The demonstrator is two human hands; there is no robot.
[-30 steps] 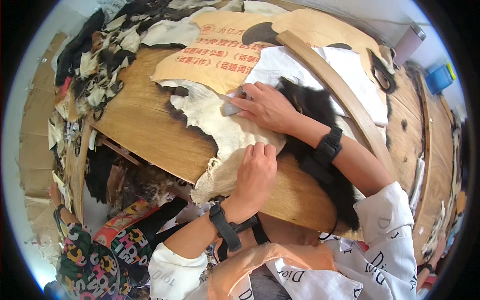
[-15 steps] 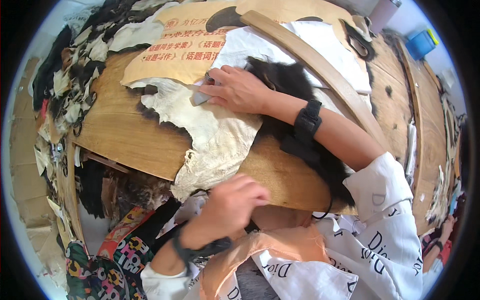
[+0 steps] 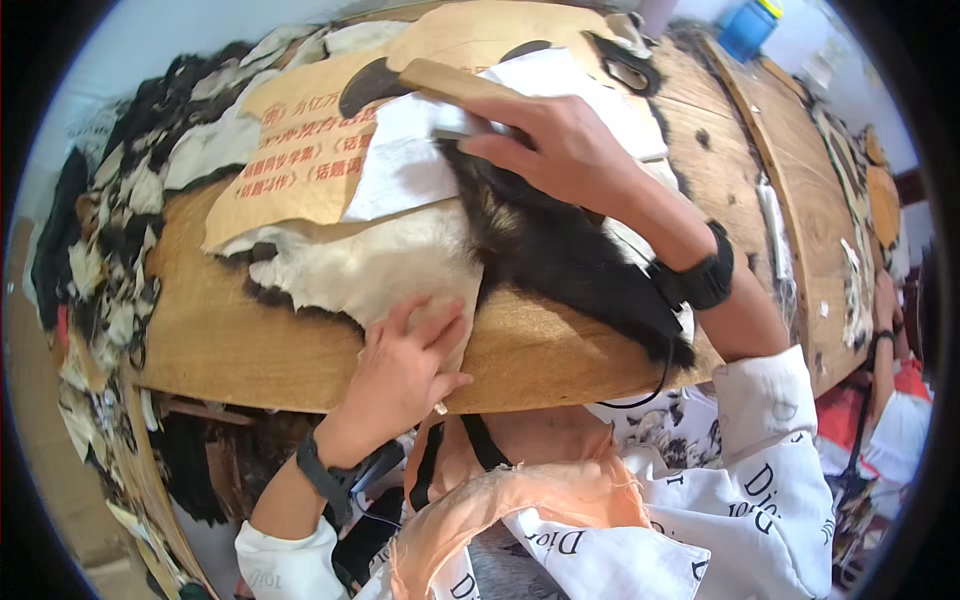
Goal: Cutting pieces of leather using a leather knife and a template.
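A heap of dark and pale fur scraps (image 3: 110,250) lies piled at the far left, just off the left rim of the wooden table (image 3: 240,345). On the table, to the right of the heap, a tan cardboard sheet (image 3: 310,150) with red print lies flat, and a white paper sheet (image 3: 400,165) overlaps its right part.

The pelt (image 3: 400,260) lies across the table's middle, hide side up: its pale underside runs from below the cardboard toward the table's near edge, and its black fur (image 3: 560,260) spreads to the right and hangs to that edge.

The left hand (image 3: 405,365) rests at the table's near edge, palm down, fingers spread flat on the pale hide; it presses and closes on nothing. A dark band circles its wrist.

Further right and deeper onto the table, the right hand (image 3: 560,145) sits at the top of the black fur, fingers curled shut around a small grey tool (image 3: 465,125) whose end touches where the fur meets the white paper. A black wrist strap (image 3: 700,275) wraps this forearm.

At the table's far right corner stands a blue container (image 3: 748,28). Beyond the table's right edge, another person's arm (image 3: 885,330) shows.
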